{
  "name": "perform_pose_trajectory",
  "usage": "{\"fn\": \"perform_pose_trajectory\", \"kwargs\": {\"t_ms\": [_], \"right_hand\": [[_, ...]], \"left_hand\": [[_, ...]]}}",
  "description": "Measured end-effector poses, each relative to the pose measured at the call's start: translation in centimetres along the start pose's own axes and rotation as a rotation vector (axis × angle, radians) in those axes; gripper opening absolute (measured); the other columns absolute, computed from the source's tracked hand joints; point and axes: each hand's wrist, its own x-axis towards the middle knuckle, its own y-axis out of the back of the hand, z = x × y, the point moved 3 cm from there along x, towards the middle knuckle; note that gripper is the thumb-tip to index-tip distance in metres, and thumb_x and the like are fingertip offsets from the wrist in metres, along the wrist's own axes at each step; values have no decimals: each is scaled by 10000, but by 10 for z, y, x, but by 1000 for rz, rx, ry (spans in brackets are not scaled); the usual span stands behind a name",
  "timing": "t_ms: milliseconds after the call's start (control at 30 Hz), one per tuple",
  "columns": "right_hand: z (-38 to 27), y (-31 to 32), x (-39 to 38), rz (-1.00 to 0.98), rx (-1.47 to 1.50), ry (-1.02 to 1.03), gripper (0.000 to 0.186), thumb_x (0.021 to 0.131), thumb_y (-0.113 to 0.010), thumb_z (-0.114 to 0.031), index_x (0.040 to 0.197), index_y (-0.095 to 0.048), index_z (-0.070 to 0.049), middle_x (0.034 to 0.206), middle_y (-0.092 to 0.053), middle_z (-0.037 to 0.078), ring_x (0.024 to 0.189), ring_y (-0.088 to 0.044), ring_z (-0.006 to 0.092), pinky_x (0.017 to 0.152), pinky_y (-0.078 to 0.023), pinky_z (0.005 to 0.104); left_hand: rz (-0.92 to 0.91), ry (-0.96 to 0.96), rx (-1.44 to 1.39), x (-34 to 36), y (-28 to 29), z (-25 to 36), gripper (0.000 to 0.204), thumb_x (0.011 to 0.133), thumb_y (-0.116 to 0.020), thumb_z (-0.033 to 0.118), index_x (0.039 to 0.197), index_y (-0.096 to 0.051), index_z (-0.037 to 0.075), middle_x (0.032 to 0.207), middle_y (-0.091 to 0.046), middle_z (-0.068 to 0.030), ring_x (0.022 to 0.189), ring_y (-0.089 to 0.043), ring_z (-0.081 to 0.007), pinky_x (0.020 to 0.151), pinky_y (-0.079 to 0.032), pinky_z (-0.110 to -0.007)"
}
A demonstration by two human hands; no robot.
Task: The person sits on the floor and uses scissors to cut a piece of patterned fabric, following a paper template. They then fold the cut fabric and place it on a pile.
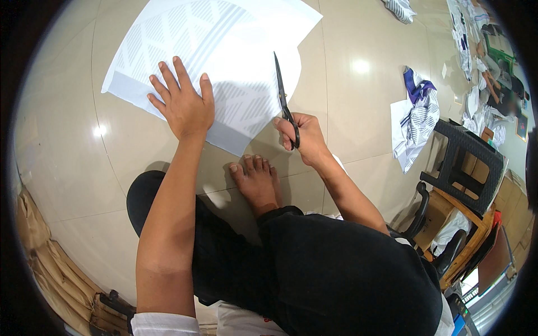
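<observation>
pale tiled floor (358, 95) spreads beneath one white, grey-striped sheet (252, 61), where the left hand (190, 109) lies, fingers spread apart, hiding some stripes. one pair of black scissors (282, 96) points over the sheet's right side, fingers of the right hand (305, 137) clamped on its handles. one bare foot (260, 182) sits just below; off right are one crumpled purple-and-white cloth (417, 109) and one black stool (471, 141).
</observation>
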Motion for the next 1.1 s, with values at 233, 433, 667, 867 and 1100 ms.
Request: {"fn": "perform_pose_trajectory", "kwargs": {"t_ms": [233, 433, 667, 867, 1100], "right_hand": [[-9, -1, 9, 4, 27, -38, 284, 895, -813, -236, 796, -648, -27, 597, -589, 25, 470, -536, 97, 451, -395, 244], [-15, -2, 14, -20, 34, -21, 266, 942, -790, -202, 786, -669, -25, 619, -588, 5, 491, -534, 93, 466, -410, 254], [-16, 1, 13, -20, 1, -16, 283, 897, -821, -226, 798, -660, -15, 619, -601, 26, 484, -541, 90, 451, -395, 241], [-24, 2, 17, -33, 1, -14, 292, 913, -812, -231, 785, -658, -18, 606, -585, 17, 480, -531, 90, 458, -400, 247], [-42, -2, 23, -34, -22, -24, 287, 932, -782, -228, 746, -645, -58, 608, -550, -10, 498, -514, 88, 480, -407, 259]], "left_hand": [[11, -9, -26, 0, 2, 1, 763, 1088, -446, 536, 1699, -283, 109, 1737, -251, -256, 1596, -182, -533, 1257, -137, -713], [15, -4, -21, 0, 2, 1, 757, 1088, -452, 530, 1698, -286, 114, 1733, -263, -252, 1594, -190, -531, 1255, -148, -712], [18, -7, -14, -1, 2, 1, 754, 1089, -453, 529, 1699, -287, 118, 1736, -261, -247, 1591, -199, -531, 1254, -152, -712], [13, -3, -23, 0, 1, 1, 754, 1087, -457, 529, 1700, -287, 125, 1743, -252, -235, 1595, -190, -528, 1256, -144, -710], [5, 1, -35, 0, 1, 1, 764, 1086, -459, 530, 1707, -266, 130, 1747, -242, -231, 1598, -180, -524, 1258, -132, -710]]}}
